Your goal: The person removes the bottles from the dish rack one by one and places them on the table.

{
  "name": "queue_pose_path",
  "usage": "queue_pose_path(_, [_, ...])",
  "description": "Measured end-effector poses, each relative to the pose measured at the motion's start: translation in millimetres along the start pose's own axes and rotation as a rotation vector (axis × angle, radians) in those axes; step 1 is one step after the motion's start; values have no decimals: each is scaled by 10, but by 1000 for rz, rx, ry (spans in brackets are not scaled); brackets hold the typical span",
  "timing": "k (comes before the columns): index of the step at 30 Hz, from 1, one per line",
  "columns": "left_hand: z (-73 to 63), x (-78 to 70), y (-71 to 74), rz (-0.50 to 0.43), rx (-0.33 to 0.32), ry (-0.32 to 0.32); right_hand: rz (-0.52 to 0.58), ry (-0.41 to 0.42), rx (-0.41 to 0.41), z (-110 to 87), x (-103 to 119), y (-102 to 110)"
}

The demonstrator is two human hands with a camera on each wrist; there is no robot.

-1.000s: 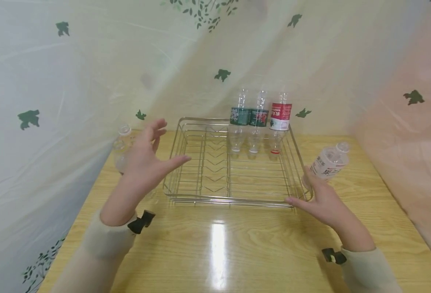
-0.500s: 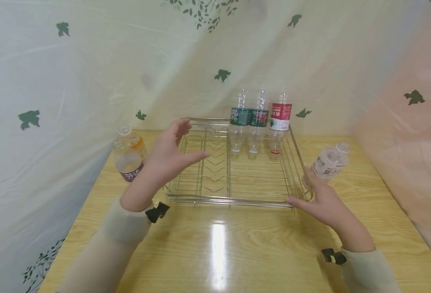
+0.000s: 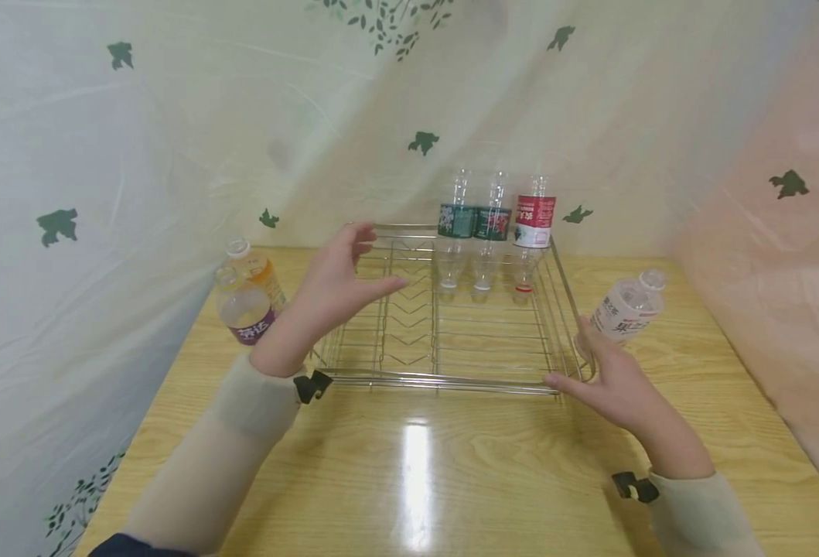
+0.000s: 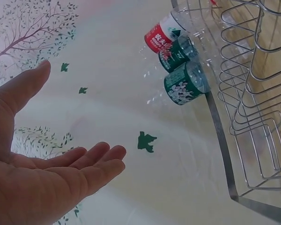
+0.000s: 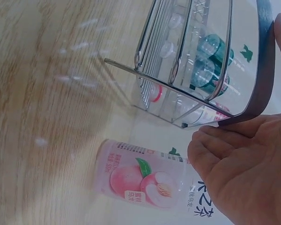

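Observation:
A wire dish rack (image 3: pixel 437 379) stands on the table. My left hand (image 3: pixel 336 286) is over its left side, empty, thumb and fingers spread; in the left wrist view the hand (image 4: pixel 61 164) is apart from the metal. At the front right corner my right hand (image 3: pixel 611 383) touches the rack, thumb along the front rim and fingers at the right side. The right wrist view shows these extended fingers (image 5: pixel 215 145) against the corner's rim (image 5: pixel 260 93). Three plastic bottles stand upside down at the back right: two with green labels (image 3: pixel 455 221) (image 3: pixel 491 223), one red and white (image 3: pixel 534 221).
Left of the rack stand a purple-labelled bottle (image 3: pixel 245 313) and an orange-labelled bottle (image 3: pixel 259 271). A clear bottle with a peach label (image 3: pixel 621 313) is upright just right of the rack, beside my right hand. A patterned curtain (image 3: pixel 353 116) hangs behind the table (image 3: pixel 506 480).
My left hand has moved right, from in front of the left bottles to over the rack's left side, uncovering those bottles. My right hand and the rack have stayed put.

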State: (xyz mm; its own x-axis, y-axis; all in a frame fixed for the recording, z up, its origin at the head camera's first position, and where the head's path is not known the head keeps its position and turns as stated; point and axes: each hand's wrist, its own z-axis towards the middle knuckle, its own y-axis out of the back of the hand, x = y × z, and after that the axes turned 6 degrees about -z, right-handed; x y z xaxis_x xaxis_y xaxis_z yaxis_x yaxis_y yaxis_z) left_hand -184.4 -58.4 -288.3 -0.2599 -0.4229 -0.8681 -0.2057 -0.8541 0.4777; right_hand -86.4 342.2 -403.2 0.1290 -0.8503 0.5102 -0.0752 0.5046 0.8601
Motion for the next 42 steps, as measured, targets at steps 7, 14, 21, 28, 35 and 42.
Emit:
queue_pose_path(7, [171,11,-79,-4,-5,-20,-8,-1,-6,-5,-9,-3])
queue_pose_path(14, [367,-8,-142,10,8,33,-6,-1,-7,-6,-12,-17])
queue_pose_path(21, [530,-51,-231,27,18,64,-8,3,-4,1,2,-3])
queue_pose_path(28, [725,13,-354,-13,-3,101,-10,6,-9,-4,0,-15])
queue_pose_path(35, [910,94,-478,8,-3,129,-5,8,-11,-4,0,-25])
queue_pose_path(42, [1076,68,-600,23,4,181,-2,9,-12,-1,19,-5])
